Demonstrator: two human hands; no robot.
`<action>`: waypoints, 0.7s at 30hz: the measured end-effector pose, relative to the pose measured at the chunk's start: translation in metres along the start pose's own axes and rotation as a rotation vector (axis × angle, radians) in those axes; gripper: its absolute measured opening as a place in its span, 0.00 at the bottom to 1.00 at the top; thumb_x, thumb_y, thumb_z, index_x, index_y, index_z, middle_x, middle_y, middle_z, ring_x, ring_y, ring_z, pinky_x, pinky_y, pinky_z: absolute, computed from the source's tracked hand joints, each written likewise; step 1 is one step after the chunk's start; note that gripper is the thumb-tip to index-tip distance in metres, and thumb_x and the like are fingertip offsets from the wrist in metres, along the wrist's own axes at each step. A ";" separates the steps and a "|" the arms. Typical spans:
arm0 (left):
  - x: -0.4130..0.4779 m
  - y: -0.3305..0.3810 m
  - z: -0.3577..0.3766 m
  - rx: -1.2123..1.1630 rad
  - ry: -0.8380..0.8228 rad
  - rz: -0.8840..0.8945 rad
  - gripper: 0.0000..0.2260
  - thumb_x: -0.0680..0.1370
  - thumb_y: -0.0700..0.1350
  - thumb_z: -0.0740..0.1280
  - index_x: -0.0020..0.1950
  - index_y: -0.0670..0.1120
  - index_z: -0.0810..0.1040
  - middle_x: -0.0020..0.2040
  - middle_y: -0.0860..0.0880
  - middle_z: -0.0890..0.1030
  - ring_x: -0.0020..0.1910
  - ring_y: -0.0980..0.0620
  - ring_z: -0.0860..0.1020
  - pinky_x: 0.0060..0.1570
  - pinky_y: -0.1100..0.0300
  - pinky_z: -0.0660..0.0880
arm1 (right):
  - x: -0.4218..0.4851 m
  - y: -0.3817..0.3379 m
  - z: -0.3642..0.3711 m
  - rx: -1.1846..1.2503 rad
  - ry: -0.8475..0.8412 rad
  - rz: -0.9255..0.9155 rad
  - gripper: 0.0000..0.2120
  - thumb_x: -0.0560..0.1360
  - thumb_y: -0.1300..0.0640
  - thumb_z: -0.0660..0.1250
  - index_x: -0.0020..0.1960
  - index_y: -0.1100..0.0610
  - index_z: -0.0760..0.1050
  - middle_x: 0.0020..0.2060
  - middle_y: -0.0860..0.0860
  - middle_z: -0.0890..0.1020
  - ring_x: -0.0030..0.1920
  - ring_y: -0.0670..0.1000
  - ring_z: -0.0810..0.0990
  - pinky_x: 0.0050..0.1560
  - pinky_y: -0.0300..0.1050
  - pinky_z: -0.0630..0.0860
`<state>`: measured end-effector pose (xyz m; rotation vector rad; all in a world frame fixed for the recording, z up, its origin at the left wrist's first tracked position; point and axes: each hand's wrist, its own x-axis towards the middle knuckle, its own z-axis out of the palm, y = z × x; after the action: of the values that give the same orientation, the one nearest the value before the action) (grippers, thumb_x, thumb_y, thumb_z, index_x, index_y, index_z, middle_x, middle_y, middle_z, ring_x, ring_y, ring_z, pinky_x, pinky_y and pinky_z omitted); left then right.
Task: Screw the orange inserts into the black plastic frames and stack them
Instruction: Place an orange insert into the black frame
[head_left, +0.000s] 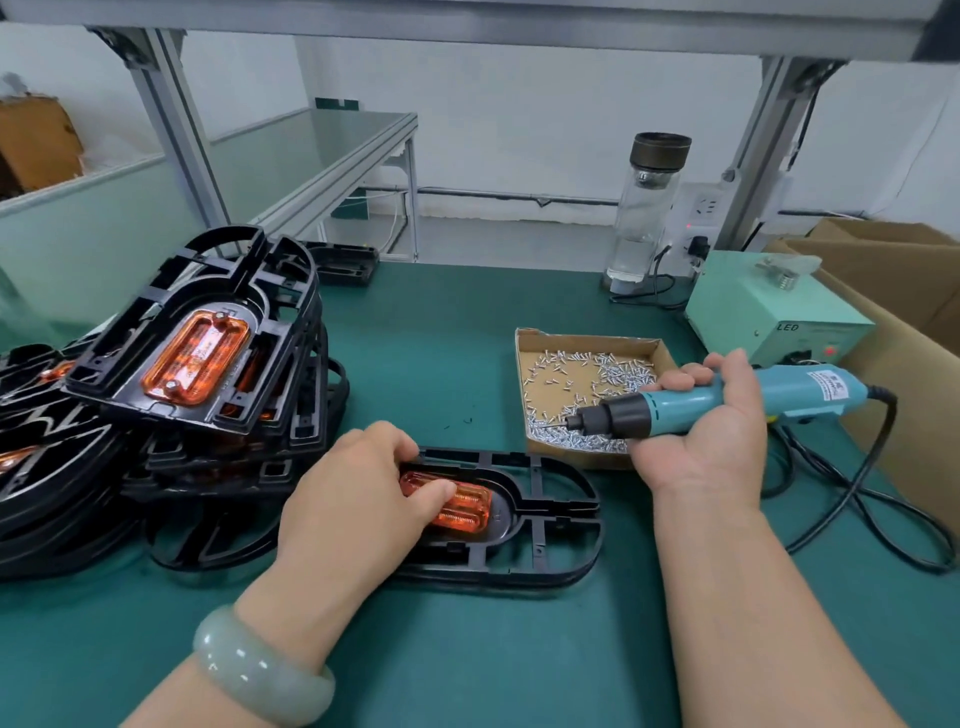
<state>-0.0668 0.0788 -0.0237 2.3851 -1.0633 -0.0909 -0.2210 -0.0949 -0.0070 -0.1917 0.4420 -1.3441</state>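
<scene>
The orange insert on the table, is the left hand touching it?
Touching. The head view shows the left hand with its thumb resting right on the orange insert, which sits in the black plastic frame.

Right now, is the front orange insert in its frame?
In: orange insert lies recessed in the black frame, left hand holding it; right hand holds screwdriver.
</scene>
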 end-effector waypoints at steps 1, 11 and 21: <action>0.000 0.000 0.001 -0.008 -0.008 -0.004 0.14 0.68 0.62 0.70 0.41 0.56 0.71 0.42 0.57 0.74 0.43 0.55 0.75 0.45 0.57 0.74 | 0.000 0.000 0.000 -0.001 0.000 0.001 0.09 0.78 0.53 0.65 0.41 0.52 0.69 0.27 0.44 0.72 0.25 0.43 0.71 0.36 0.37 0.69; -0.004 -0.005 0.006 -0.044 -0.087 -0.007 0.11 0.72 0.61 0.68 0.34 0.57 0.74 0.37 0.53 0.75 0.36 0.58 0.74 0.35 0.60 0.69 | -0.001 -0.001 0.000 0.013 0.012 0.013 0.08 0.78 0.53 0.66 0.42 0.52 0.70 0.27 0.44 0.72 0.25 0.44 0.71 0.35 0.37 0.70; -0.003 -0.001 0.009 -0.016 -0.081 -0.012 0.11 0.71 0.60 0.69 0.34 0.57 0.73 0.37 0.55 0.74 0.36 0.59 0.72 0.31 0.63 0.64 | -0.002 -0.001 0.000 0.026 0.008 0.015 0.08 0.78 0.53 0.67 0.42 0.53 0.70 0.27 0.44 0.73 0.25 0.43 0.71 0.34 0.36 0.70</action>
<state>-0.0704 0.0775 -0.0328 2.3915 -1.0811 -0.2009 -0.2221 -0.0927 -0.0061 -0.1611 0.4312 -1.3361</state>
